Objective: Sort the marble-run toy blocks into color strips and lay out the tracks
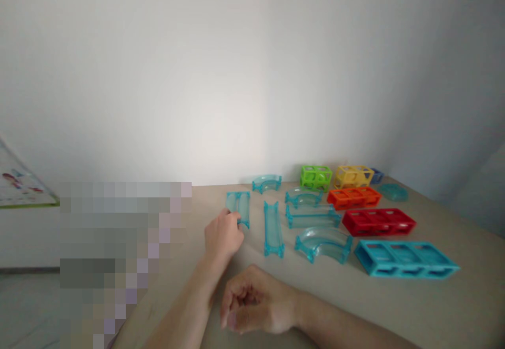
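Observation:
My left hand point(224, 234) reaches to the near end of a pair of clear blue straight track pieces point(243, 204) lying side by side. Its fingers are closed at that end, and the fingertips are partly hidden. Closer to me, my right hand point(262, 304) hangs over the table with its fingers curled loosely inward and nothing visible in them. Just right of my left hand lies another straight track piece point(273, 229). Beyond it are a sideways straight piece point(311, 216) and curved track pieces point(325, 241), all clear blue.
Open-frame blocks stand on the right of the table point(339, 307): turquoise point(406, 259), red point(379, 222), orange point(354, 197), yellow point(354, 176), green point(315, 177) and dark blue point(376, 175). A round clear blue piece point(393, 191) lies behind. The wall point(221, 101) borders the far edge.

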Demonstrator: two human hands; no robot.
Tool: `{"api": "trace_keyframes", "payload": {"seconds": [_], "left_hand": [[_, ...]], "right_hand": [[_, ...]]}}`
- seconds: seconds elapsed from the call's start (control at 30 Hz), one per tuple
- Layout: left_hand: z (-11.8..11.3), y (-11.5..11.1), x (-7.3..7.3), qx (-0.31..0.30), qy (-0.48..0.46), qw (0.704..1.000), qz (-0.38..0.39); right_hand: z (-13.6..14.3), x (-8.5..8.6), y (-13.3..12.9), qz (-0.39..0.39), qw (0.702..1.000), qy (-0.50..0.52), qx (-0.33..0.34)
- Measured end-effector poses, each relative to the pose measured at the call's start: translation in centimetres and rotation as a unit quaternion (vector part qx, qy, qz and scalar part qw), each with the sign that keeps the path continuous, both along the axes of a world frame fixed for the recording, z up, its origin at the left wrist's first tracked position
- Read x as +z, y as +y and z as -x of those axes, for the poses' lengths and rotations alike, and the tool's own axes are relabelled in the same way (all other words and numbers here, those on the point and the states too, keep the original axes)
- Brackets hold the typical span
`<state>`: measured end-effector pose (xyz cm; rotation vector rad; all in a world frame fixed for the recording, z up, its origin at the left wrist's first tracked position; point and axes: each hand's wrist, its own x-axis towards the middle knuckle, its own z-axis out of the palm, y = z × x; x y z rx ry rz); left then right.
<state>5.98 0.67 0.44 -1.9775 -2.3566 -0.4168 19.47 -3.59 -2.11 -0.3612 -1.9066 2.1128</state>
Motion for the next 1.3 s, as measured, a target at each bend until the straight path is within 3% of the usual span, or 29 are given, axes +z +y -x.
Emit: {"api": "trace_keyframes", "payload": {"seconds": [0.27, 0.63, 0.8, 0.93, 1.03, 1.17, 1.3], "left_hand": [[-0.7, -1.4, 0.8, 0.000, 0.046, 0.998, 0.047], [-0.4, -1.3, 0.9, 0.009, 0.037, 0.997, 0.067], [-0.6, -1.5, 1.3, 0.004, -0.009, 1.000, 0.017], [0.6, -0.7, 1.4, 0.080, -0.060, 0.990, -0.097], [2.8, 0.4, 0.7, 0.184, -0.023, 0.971, -0.151], [6.3, 1.8, -1.1, 0.307, 0.004, 0.948, -0.086], [9.0, 2.4, -2.2, 0.354, -0.028, 0.934, -0.031]], "right_hand": [[-0.1, 0.1, -0.1, 0.009, 1.000, -0.002, 0.005], [-0.1, 0.0, 0.0, 0.009, 1.000, -0.007, -0.002], [-0.1, -0.2, 0.0, 0.009, 1.000, -0.009, 0.003], [-0.2, 0.0, 0.0, -0.006, 1.000, -0.015, -0.002], [-0.1, 0.0, 0.1, -0.009, 1.000, -0.011, -0.004], [-0.1, -0.3, 0.1, -0.001, 1.000, -0.006, -0.004], [-0.1, -0.5, 0.2, 0.008, 1.000, -0.007, -0.013]]}}
